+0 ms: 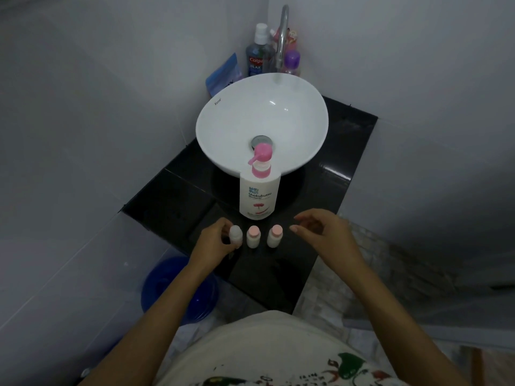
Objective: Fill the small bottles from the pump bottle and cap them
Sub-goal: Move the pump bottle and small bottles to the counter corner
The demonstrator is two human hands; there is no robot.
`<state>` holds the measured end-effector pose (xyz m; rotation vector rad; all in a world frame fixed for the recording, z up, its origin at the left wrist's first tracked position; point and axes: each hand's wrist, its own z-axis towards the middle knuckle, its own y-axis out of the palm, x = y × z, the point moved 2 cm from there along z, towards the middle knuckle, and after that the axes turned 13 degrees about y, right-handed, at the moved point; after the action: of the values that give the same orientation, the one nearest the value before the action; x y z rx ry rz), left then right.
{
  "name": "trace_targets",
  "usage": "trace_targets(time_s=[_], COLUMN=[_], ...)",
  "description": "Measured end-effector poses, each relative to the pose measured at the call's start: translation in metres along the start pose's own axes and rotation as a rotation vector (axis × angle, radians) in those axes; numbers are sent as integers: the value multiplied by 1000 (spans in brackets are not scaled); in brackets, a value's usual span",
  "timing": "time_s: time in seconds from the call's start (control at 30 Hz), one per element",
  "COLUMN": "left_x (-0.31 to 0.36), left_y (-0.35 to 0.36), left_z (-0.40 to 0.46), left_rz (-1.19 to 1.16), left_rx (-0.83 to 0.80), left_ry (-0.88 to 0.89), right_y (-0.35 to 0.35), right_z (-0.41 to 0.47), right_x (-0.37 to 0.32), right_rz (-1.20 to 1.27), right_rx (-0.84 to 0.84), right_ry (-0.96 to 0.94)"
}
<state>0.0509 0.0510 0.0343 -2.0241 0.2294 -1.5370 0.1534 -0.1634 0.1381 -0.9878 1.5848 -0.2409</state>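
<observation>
A white pump bottle with a pink pump head stands on the black counter, in front of the basin. Three small white bottles stand in a row before it. The middle bottle and the right bottle carry pink caps. The left bottle has a white top and no pink cap shows on it. My left hand is wrapped around that left bottle. My right hand hovers to the right of the row, fingers apart, holding nothing.
A white round basin with a chrome tap fills the back of the counter. Mouthwash, a purple-capped bottle and a blue pouch stand behind it. A blue bucket sits on the floor at the left.
</observation>
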Motion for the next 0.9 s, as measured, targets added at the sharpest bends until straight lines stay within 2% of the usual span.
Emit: trace_targets(time_s=[0.2,0.43,0.67,0.9], left_x=[-6,20,41,42], left_y=[-11,-40,-32,-25], left_z=[-1,29,63,69], left_rz=[-31,-81,-144,-194], left_rx=[-52,155,20,111], left_ry=[27,103,164,172], right_y=[2,28,51,56], right_z=[37,91,107,109], right_x=[-1,5,1,0], right_rz=[-28,-31,0,81], right_rx=[11,-117,-234,-205], right_ry=[6,58,23,-3])
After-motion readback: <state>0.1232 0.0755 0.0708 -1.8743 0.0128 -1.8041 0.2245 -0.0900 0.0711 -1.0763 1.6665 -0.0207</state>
